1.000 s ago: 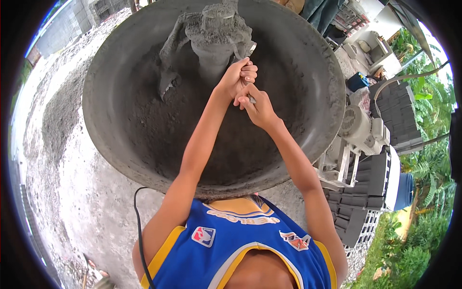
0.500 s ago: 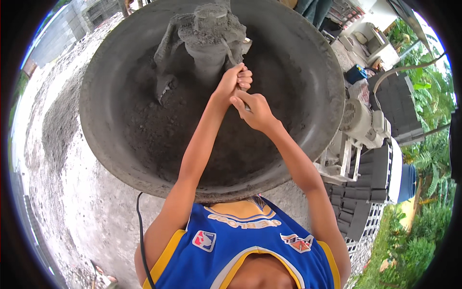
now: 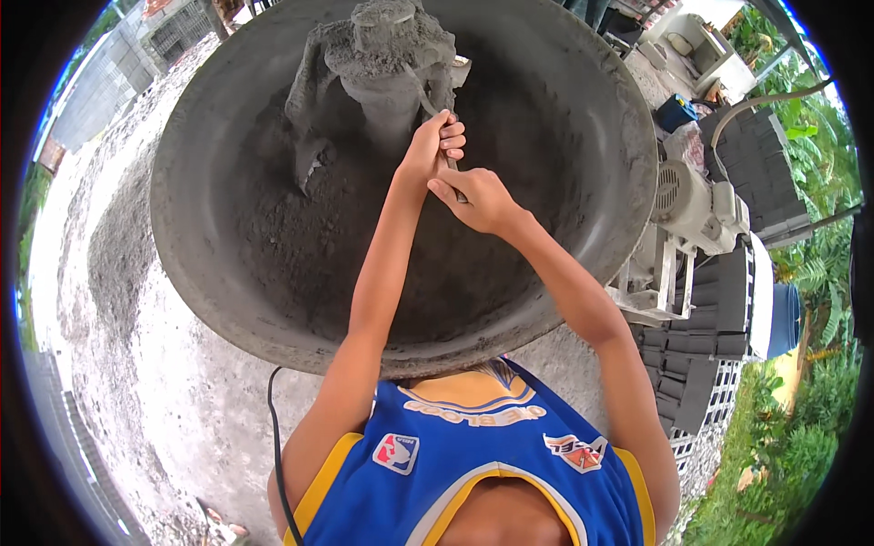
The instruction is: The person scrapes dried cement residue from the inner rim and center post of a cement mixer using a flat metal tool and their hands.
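A big round mixing pan [image 3: 187, 227] fills the middle of the view, with dark grey crumbly mix [image 3: 300, 250] in its bottom. From its centre rises a cement-crusted hub [image 3: 387, 68], with a bent mixing arm [image 3: 303, 105] going down on the left. My left hand [image 3: 430, 150] is wrapped round a thin, grey-coated bar [image 3: 420, 91] that slants up to the hub's right side. Lower and to the right, my right hand [image 3: 484, 202] is closed round the bar's near end. The bar's far tip cannot be made out against the crusted hub.
A motor [image 3: 683, 193] on a metal frame stands right of the pan, near stacked grey blocks [image 3: 696, 332]. Farther right are a blue drum [image 3: 785, 318] and plants. A black cable [image 3: 276, 437] hangs by my left arm. A grey pile [image 3: 123, 246] lies on the pale ground at left.
My head view has shifted slightly, so the hub sits a little higher in the picture. Both hands keep their grip on the bar, with little movement relative to the hub.
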`<action>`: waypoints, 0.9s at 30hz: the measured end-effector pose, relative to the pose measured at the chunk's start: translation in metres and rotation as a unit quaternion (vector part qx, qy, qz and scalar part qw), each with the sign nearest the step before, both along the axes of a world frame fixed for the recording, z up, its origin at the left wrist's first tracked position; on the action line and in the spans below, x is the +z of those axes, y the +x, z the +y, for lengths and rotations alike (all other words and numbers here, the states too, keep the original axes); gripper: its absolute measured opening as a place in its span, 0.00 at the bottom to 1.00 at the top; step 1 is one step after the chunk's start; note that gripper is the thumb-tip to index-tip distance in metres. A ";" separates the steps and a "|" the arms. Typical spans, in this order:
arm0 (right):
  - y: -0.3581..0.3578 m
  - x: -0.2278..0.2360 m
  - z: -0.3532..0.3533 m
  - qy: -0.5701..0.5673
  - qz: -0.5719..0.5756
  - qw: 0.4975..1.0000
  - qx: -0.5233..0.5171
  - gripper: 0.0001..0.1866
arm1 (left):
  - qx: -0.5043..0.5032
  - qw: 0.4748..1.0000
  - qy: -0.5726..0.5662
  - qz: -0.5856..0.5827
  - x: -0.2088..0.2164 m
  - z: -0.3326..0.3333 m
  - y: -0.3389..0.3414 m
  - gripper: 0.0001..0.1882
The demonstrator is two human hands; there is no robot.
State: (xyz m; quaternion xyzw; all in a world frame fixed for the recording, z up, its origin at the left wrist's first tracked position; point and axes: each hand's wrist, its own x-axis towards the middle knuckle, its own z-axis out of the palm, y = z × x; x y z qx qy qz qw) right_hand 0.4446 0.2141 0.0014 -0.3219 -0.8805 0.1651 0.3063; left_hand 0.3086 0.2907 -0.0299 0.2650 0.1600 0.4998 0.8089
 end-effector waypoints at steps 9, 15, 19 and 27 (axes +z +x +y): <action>-0.003 -0.009 -0.003 0.039 -0.007 0.999 0.015 0.17 | 0.043 0.997 -0.069 -0.018 -0.003 -0.007 0.003 0.11; -0.001 0.008 0.011 0.008 0.033 0.999 -0.004 0.18 | 0.052 0.995 -0.055 -0.069 0.009 0.001 0.014 0.10; 0.001 0.003 -0.004 0.015 0.024 1.000 -0.003 0.18 | 0.057 0.995 -0.075 -0.040 0.004 -0.008 0.015 0.10; 0.002 -0.004 0.003 0.020 0.016 1.000 -0.005 0.16 | 0.111 0.990 -0.091 0.001 -0.005 -0.004 0.014 0.07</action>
